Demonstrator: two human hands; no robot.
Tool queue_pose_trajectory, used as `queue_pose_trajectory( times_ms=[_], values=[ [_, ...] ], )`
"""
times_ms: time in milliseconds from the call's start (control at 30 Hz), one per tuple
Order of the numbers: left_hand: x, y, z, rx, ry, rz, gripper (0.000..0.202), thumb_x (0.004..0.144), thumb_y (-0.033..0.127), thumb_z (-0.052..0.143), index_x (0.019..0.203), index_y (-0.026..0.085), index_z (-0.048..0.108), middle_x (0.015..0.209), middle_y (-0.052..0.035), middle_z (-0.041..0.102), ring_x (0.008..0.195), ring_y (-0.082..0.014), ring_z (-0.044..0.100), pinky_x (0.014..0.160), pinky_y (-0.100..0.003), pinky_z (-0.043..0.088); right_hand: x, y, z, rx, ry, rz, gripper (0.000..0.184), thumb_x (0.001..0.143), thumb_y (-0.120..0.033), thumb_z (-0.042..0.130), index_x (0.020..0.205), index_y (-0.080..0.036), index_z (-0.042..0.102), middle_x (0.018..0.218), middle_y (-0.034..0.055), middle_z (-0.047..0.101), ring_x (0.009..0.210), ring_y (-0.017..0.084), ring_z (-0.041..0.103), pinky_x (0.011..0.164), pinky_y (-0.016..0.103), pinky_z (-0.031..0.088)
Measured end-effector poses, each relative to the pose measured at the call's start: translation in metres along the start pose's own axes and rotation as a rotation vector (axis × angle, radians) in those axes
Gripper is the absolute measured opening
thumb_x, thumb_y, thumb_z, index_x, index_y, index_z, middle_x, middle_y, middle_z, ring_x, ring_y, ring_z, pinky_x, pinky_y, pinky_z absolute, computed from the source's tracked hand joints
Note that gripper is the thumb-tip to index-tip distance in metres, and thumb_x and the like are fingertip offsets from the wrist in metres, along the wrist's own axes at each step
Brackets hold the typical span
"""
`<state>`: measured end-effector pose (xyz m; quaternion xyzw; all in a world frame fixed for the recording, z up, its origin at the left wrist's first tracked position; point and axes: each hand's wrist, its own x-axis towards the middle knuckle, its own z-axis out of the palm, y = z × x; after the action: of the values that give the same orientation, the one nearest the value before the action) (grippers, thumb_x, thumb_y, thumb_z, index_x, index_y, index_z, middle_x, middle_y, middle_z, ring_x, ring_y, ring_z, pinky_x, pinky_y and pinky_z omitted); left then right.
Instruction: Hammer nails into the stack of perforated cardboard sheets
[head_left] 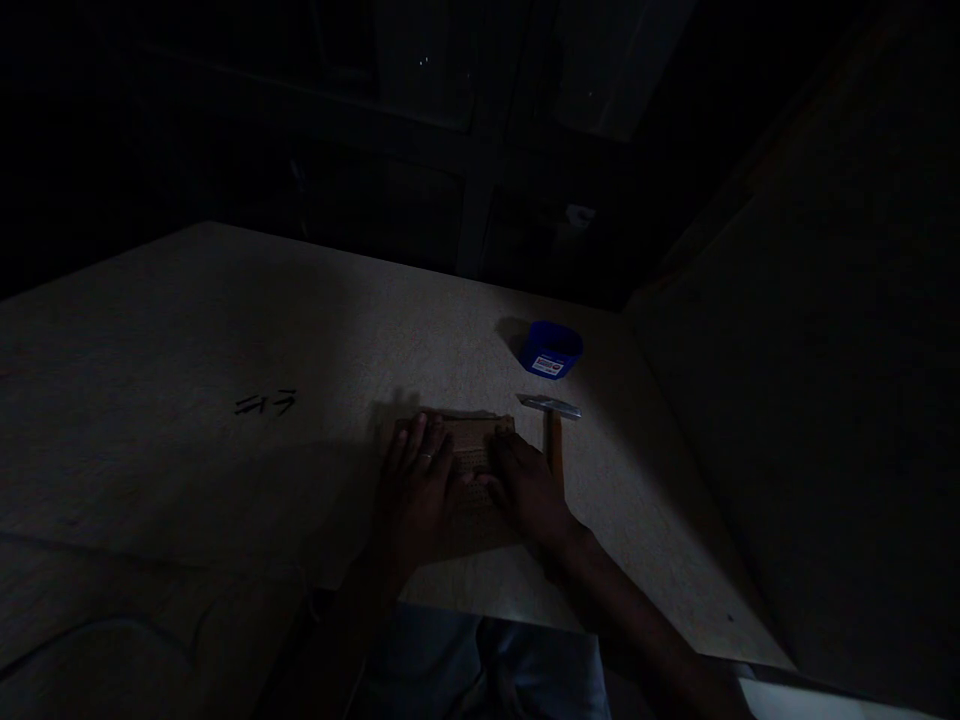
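A flat brown piece [474, 435], which looks like cardboard with rows of small dark holes or dents across its middle, lies near the table's front edge. My left hand [414, 490] rests on its left part, fingers stretched out and lying flat, with a ring on one finger. Over the right part, my right hand [529, 490] has its fingers bent and its thumb towards the middle; dim light hides whatever they may pinch. Just right of that hand lies a hammer [555, 440] with a metal head and a wooden handle, partly covered by the hand.
Behind the hammer stands a blue plastic tub [551, 350] with a white label. Several thin dark pieces, perhaps nails [266, 403], lie to the left on the pale table [315, 330]. A dark wall or panel [810, 400] rises along the right side. The room is very dim.
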<state>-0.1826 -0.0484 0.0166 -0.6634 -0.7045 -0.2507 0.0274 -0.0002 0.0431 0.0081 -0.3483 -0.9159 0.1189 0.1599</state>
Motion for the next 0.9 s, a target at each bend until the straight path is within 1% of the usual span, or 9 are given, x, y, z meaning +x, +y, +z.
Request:
queue_pose_trajectory(
  times_ms=[100, 267, 400, 500, 567, 633, 733, 800, 900],
  values=[
    [0.005, -0.006, 0.012, 0.058, -0.05, 0.009, 0.057, 0.097, 0.045, 0.044, 0.143, 0.01, 0.048, 0.155, -0.0188, 0.038, 0.147, -0.0339, 0.029, 0.12, -0.056, 0.022, -0.003, -0.001, 0.007, -0.036, 0.025, -0.004, 0.059, 0.097, -0.039, 0.054, 0.149, -0.014, 0.043, 0.149, 0.0222, 0.047, 0.137, 0.035, 0.045, 0.107, 0.053, 0.043],
    [-0.001, -0.011, 0.024, 0.057, -0.008, -0.008, 0.058, 0.097, 0.046, 0.043, 0.146, 0.014, 0.046, 0.154, -0.0164, 0.041, 0.145, -0.0341, 0.035, 0.121, -0.056, 0.018, -0.006, -0.005, 0.013, -0.094, 0.02, -0.005, 0.06, 0.098, -0.037, 0.052, 0.151, -0.011, 0.039, 0.148, 0.023, 0.048, 0.137, 0.037, 0.043, 0.108, 0.054, 0.041],
    [-0.002, -0.012, 0.026, 0.057, -0.004, -0.014, 0.059, 0.097, 0.046, 0.043, 0.147, 0.014, 0.045, 0.155, -0.0161, 0.04, 0.145, -0.0347, 0.034, 0.12, -0.057, 0.019, -0.006, -0.009, 0.014, -0.106, 0.042, -0.021, 0.058, 0.099, -0.036, 0.048, 0.15, -0.01, 0.04, 0.145, 0.0228, 0.05, 0.138, 0.035, 0.042, 0.11, 0.052, 0.04],
    [-0.002, -0.015, 0.027, 0.069, -0.015, 0.018, 0.06, 0.098, 0.047, 0.042, 0.147, 0.013, 0.044, 0.154, -0.017, 0.041, 0.145, -0.0333, 0.034, 0.12, -0.056, 0.02, -0.008, -0.011, 0.014, -0.106, 0.058, -0.001, 0.057, 0.099, -0.037, 0.048, 0.148, -0.008, 0.042, 0.144, 0.0238, 0.051, 0.136, 0.036, 0.044, 0.109, 0.051, 0.041],
    [-0.001, -0.017, 0.026, 0.072, -0.017, 0.04, 0.06, 0.097, 0.048, 0.042, 0.146, 0.013, 0.046, 0.154, -0.0169, 0.042, 0.145, -0.0324, 0.034, 0.12, -0.055, 0.02, -0.009, -0.012, 0.013, -0.098, 0.065, 0.019, 0.056, 0.099, -0.038, 0.049, 0.147, -0.01, 0.044, 0.144, 0.0233, 0.051, 0.136, 0.036, 0.045, 0.108, 0.051, 0.042],
    [-0.001, -0.018, 0.025, 0.069, -0.013, 0.051, 0.06, 0.097, 0.048, 0.042, 0.146, 0.013, 0.046, 0.154, -0.0163, 0.042, 0.145, -0.0318, 0.034, 0.121, -0.053, 0.021, -0.01, -0.012, 0.011, -0.069, 0.06, 0.025, 0.055, 0.098, -0.038, 0.049, 0.146, -0.011, 0.045, 0.145, 0.0225, 0.05, 0.136, 0.036, 0.045, 0.108, 0.051, 0.042],
    [-0.002, -0.017, 0.021, 0.042, 0.004, 0.053, 0.057, 0.098, 0.046, 0.042, 0.143, 0.012, 0.048, 0.152, -0.0163, 0.045, 0.145, -0.0304, 0.035, 0.121, -0.052, 0.021, -0.011, -0.009, 0.007, 0.025, 0.035, 0.03, 0.057, 0.097, -0.038, 0.052, 0.146, -0.009, 0.045, 0.149, 0.0238, 0.045, 0.139, 0.034, 0.042, 0.111, 0.05, 0.041],
    [-0.004, -0.017, 0.018, 0.006, 0.057, 0.002, 0.051, 0.098, 0.042, 0.042, 0.138, 0.012, 0.052, 0.15, -0.0169, 0.048, 0.145, -0.0304, 0.035, 0.121, -0.051, 0.023, -0.011, -0.008, 0.005, 0.105, 0.048, 0.078, 0.063, 0.096, -0.039, 0.054, 0.148, -0.006, 0.041, 0.155, 0.0249, 0.036, 0.143, 0.034, 0.036, 0.113, 0.048, 0.039],
    [-0.008, -0.02, 0.014, -0.08, 0.198, -0.199, 0.046, 0.096, 0.039, 0.046, 0.132, 0.011, 0.056, 0.146, -0.0198, 0.05, 0.144, -0.0335, 0.035, 0.119, -0.054, 0.027, -0.011, -0.006, 0.005, 0.213, 0.1, 0.168, 0.072, 0.094, -0.04, 0.054, 0.153, -0.006, 0.031, 0.16, 0.0238, 0.025, 0.148, 0.032, 0.027, 0.117, 0.049, 0.034]
  ],
)
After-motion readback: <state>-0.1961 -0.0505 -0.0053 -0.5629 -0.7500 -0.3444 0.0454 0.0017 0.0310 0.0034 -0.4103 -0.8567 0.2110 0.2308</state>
